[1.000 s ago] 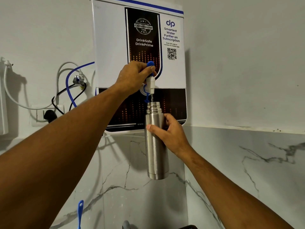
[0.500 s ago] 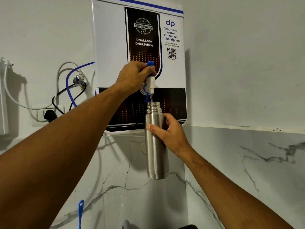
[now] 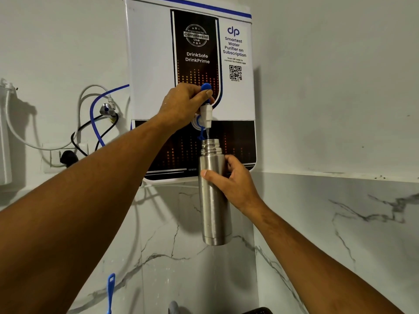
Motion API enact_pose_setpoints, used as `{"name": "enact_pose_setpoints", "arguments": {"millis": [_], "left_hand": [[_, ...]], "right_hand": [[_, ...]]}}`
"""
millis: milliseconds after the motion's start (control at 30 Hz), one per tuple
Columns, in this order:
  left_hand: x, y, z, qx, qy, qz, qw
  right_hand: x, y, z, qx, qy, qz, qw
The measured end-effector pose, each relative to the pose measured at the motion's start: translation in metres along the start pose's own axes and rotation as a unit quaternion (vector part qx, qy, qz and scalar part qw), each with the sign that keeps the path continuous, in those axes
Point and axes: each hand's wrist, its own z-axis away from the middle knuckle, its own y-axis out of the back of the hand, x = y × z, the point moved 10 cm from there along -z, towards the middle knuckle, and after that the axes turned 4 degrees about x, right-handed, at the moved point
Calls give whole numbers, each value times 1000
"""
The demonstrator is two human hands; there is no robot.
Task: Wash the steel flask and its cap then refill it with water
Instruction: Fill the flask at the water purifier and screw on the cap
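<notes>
Fingers (image 3: 229, 160) of the right hand (image 3: 237, 185) are wrapping round the upper body of the steel flask (image 3: 213, 207), with the thumb lying across its front. The hand is holding the flask upright in the air, with its base touching no surface. Fingers (image 3: 192, 90) of the left hand (image 3: 181, 103) are curling round the blue lever (image 3: 205, 87), and the thumb is pressing on its front face.

Inspection of the surroundings, in order of size:

- A white painted wall (image 3: 340, 87) is filling the upper part of the view.
- A marble-pattern panel (image 3: 340, 234) is running below it, meeting it at a narrow ledge.
- A wall-mounted water purifier (image 3: 149, 64) is hanging in the corner. It is showing a black front panel reading "DrinkSafe DrinkPrime" and a QR code to the right.
- The flask is hanging directly in front of the purifier's lower edge. Its open threaded mouth is sitting just beneath the white tap (image 3: 206, 115). Droplets are showing on its side.
- A white hose (image 3: 82, 98), a blue hose (image 3: 91, 114) and a black cable (image 3: 78, 137) are looping together left of the purifier.
- A black plug (image 3: 68, 157) is sitting in a wall socket below them.
- A white unit (image 3: 4, 143) is showing partly at the left edge; what it is cannot be told.
- A blue handle (image 3: 110, 291) is standing up from the bottom edge, with its lower end out of view.
- A thin stream of water (image 3: 207, 133) is falling from the tap spout into the flask mouth.
</notes>
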Motion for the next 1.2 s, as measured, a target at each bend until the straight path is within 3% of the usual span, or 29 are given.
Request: {"name": "enact_pose_setpoints", "arguments": {"millis": [1200], "left_hand": [[-1, 0, -1, -3, 6, 1, 1000]], "right_hand": [[0, 0, 0, 2, 4, 1, 1000]]}}
